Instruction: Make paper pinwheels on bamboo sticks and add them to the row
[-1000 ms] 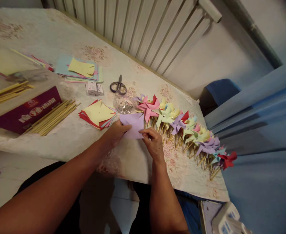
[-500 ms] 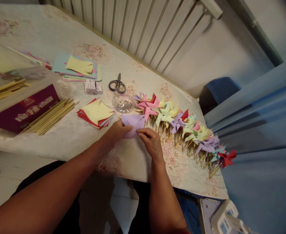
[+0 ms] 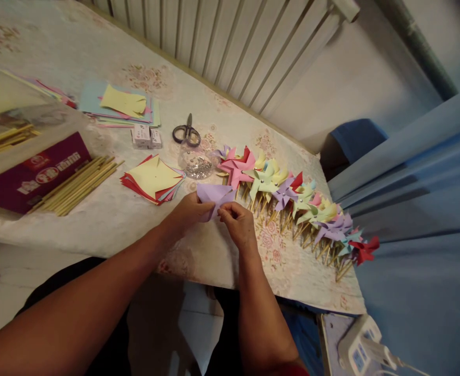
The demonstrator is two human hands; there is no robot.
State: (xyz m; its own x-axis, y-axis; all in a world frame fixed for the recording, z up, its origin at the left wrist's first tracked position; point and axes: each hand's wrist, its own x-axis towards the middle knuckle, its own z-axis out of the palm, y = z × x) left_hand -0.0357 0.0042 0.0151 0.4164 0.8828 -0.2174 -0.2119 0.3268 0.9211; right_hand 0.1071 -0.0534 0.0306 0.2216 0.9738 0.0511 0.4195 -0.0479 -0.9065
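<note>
Both hands pinch a lilac paper square (image 3: pixel 213 196) just above the worktop (image 3: pixel 116 219) near its front edge: the left hand (image 3: pixel 188 211) grips its left side, the right hand (image 3: pixel 237 224) its lower right corner, seemingly folded over. Finished paper pinwheels (image 3: pixel 292 196) lie in a row just beyond, a stack of cut squares (image 3: pixel 153 180) to the left.

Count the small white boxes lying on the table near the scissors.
2. The small white boxes sit side by side, touching: left one, right one, just left of the scissors and in front of the pastel paper stack. More may be hidden elsewhere.
</note>
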